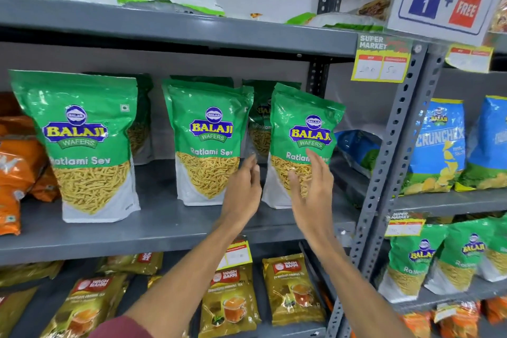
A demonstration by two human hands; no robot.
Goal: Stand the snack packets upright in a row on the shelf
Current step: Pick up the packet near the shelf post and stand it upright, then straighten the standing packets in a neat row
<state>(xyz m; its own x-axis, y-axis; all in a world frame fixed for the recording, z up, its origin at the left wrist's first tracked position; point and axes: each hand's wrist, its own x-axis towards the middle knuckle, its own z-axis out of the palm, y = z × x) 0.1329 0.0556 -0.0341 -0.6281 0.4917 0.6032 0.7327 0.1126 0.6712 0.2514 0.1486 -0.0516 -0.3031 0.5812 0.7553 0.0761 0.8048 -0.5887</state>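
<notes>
Both hands are raised in front of the middle shelf (164, 228), fingers spread and loose, gripping nothing. The left hand (242, 186) hangs in the gap between two green Ratlami Sev packets, its fingertips (253, 162) close to the lower right edge of the middle packet (207, 143); whether they touch it cannot be told. The right hand (312, 195) is held palm toward the right packet (301, 140), covering part of its clear window and lower front; contact there cannot be told either. That packet stands upright just beyond the right hand, turned slightly so its face angles leftward. The middle packet stands upright just left of the left hand. A third, larger-looking packet (82, 145) stands upright well to the left of both hands, apart from the other two. More green packets (259, 123) stand behind the front row, one showing between the two hands. Orange packets (16, 173) lie far left of the hands, and a blue packet (356, 148) lies beyond the right hand.
</notes>
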